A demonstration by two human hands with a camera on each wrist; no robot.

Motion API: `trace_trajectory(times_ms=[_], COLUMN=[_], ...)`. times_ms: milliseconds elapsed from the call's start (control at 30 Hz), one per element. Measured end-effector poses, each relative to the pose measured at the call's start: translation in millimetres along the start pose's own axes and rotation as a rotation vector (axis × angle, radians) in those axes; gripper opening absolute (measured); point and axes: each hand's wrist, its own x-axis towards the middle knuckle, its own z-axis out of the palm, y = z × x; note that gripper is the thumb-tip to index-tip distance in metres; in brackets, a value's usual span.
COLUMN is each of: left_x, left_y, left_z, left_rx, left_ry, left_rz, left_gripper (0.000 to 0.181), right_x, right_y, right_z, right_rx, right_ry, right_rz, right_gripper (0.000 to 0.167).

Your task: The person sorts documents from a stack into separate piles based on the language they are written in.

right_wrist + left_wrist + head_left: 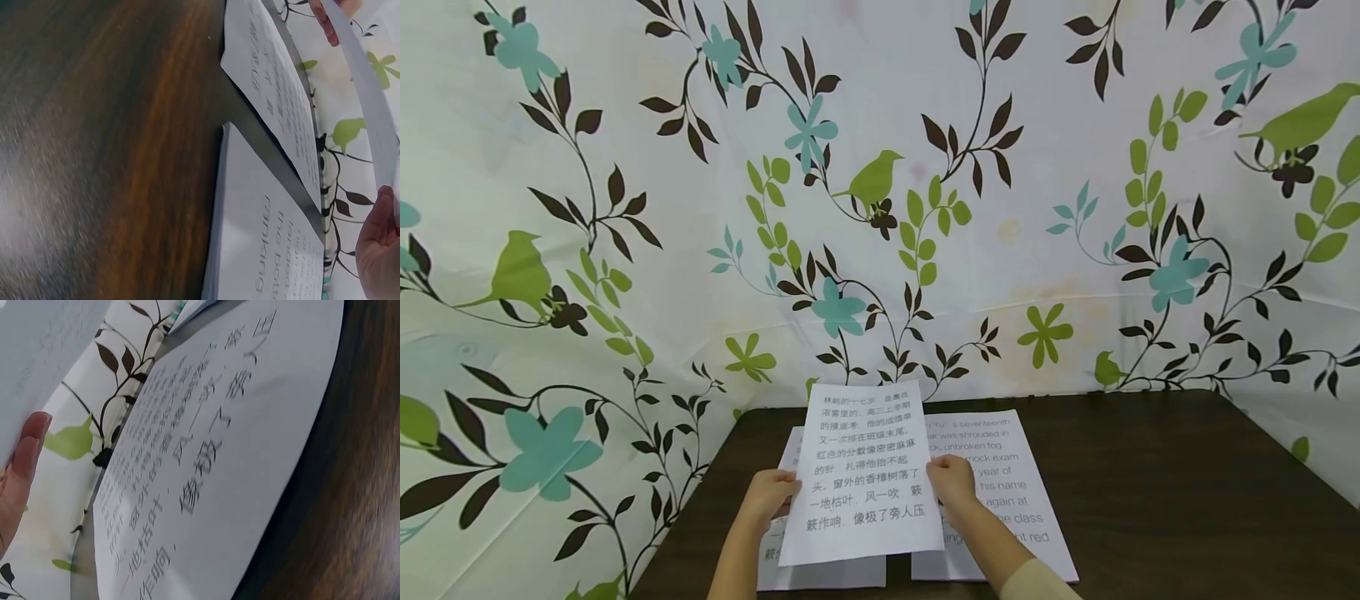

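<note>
A sheet printed with Chinese text [863,475] is held up off the table, tilted, by both hands. My left hand [767,497] pinches its left edge; in the left wrist view the fingers [26,453] lie against the sheet [44,356]. The right edge is pinched by my right hand [953,483], also seen in the right wrist view [380,250]. Below lie two paper piles: one with Chinese text [835,577] at left, partly hidden by the raised sheet, and one with English text [1007,475] at right, partly covered by my right hand and forearm.
The dark wooden table [1187,500] extends to the right of the papers. Behind it hangs a white cloth [1000,250] patterned with birds, leaves and flowers, reaching the table's back edge.
</note>
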Motion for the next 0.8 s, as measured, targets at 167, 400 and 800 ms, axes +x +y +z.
trace_trajectory(times_ms=[167, 400, 800], left_x=[0.3, 8.1, 3.1], left_y=[-8.0, -20.6, -19.0], left_z=[-7.4, -18.2, -31.3], left_rx=[-0.008, 0.002, 0.042], left_ry=[0.006, -0.007, 0.033], left_rz=[0.008, 0.001, -0.007], left_gripper=[0.025, 0.028, 0.022], right_x=[-4.7, -9.1, -10.4], right_y=[0, -2, 4], right_z=[7, 18, 36], right_rx=[0.011, 0.034, 0.03], right_ry=[-0.012, -0.004, 0.0], right_rz=[0.0, 0.009, 0.051], right_gripper=[0.023, 0.019, 0.018])
